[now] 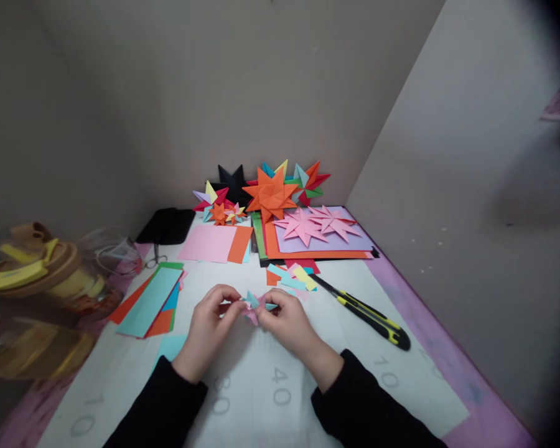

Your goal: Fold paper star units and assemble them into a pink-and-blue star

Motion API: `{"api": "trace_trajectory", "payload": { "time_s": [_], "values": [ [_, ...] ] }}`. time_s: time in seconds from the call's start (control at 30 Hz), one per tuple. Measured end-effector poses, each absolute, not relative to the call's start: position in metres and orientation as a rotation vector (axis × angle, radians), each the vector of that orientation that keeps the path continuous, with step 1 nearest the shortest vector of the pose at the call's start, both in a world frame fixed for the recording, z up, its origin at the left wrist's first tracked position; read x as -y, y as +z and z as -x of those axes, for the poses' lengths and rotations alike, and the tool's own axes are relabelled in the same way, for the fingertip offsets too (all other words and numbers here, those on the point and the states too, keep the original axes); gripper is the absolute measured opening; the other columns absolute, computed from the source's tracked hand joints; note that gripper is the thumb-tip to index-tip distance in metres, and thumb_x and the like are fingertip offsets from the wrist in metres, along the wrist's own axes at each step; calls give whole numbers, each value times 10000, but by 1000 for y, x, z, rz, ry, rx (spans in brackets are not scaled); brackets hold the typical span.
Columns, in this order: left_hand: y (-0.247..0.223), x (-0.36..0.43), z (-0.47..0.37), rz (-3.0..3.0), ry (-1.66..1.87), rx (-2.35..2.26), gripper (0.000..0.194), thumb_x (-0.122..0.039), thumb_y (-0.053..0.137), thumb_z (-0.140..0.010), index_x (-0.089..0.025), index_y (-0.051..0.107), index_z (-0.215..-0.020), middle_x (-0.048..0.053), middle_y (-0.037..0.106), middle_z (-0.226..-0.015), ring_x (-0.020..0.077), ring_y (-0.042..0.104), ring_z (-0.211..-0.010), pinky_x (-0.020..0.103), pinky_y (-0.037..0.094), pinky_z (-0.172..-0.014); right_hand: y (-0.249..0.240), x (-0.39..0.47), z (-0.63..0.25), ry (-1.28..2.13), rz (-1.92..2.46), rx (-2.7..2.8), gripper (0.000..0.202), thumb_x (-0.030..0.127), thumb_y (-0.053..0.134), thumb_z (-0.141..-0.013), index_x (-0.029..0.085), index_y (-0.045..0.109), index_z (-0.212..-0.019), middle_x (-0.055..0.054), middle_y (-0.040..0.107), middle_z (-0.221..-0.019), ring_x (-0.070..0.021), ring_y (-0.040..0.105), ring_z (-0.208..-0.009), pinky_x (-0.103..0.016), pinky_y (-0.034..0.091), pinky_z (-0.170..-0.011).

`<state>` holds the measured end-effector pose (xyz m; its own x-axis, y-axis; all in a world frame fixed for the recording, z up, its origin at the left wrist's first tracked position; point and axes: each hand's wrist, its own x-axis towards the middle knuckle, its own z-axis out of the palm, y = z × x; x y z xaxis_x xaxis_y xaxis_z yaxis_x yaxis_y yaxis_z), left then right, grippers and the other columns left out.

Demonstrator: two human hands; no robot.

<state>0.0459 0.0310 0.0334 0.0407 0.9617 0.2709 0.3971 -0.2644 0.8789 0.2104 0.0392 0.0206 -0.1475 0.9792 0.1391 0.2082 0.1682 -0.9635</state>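
Between my two hands is a small folded paper star (pixel 252 301) in light blue and pink, held a little above the white sheet. My left hand (pixel 213 323) pinches its left side between thumb and fingers. On the opposite side, my right hand (pixel 287 322) grips a light blue point the same way. Fingertips cover part of the folds. Just beyond my hands lie small cut paper strips (pixel 292 277) in yellow, light blue and orange. A black and yellow utility knife (pixel 366 314) rests on the sheet to the right of my right hand.
Paper strips (pixel 150 302) fan out at left, near scissors (pixel 156 256). Pink paper (pixel 208 242) lies behind. Finished stars, including an orange star (pixel 271 193) and pink stars (pixel 303 225), stand or lie by the wall. A lidded container (pixel 65 274) is far left.
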Motion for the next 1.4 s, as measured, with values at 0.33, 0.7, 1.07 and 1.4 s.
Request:
{"api": "trace_trajectory", "payload": {
  "time_s": [0.33,0.7,1.07,1.4],
  "values": [
    [34,-32,-47,-1695,1161,-1410,64,-234,580,-805,-184,554,-775,-5,560,-775,127,563,-729,215,487,-626,18,-39,-210,1052,1183,1561,81,156,576,-703,176,603,-630,0,572,-680,-131,552,-674,-203,405,-543],
    [30,-31,-48,-1819,1142,-1484,83,-248,556,-829,-186,550,-773,6,564,-782,142,557,-739,240,478,-633,17,-39,-208,1030,1192,1592,97,154,584,-703,177,568,-610,1,548,-678,-128,538,-659,-206,405,-538],
    [32,-32,-44,-1932,1199,-1319,104,-151,528,-838,-190,621,-812,27,576,-827,140,569,-786,232,469,-645,16,-40,-209,1075,1191,1551,89,162,559,-718,174,581,-633,-11,574,-696,-137,547,-669,-211,429,-538],
    [32,-34,-42,-1884,1132,-1279,88,-205,609,-807,-204,667,-874,29,578,-846,138,581,-768,234,478,-630,17,-41,-211,1037,1187,1565,77,170,580,-728,174,576,-650,-10,575,-704,-143,550,-686,-222,423,-560]
  ]
}}
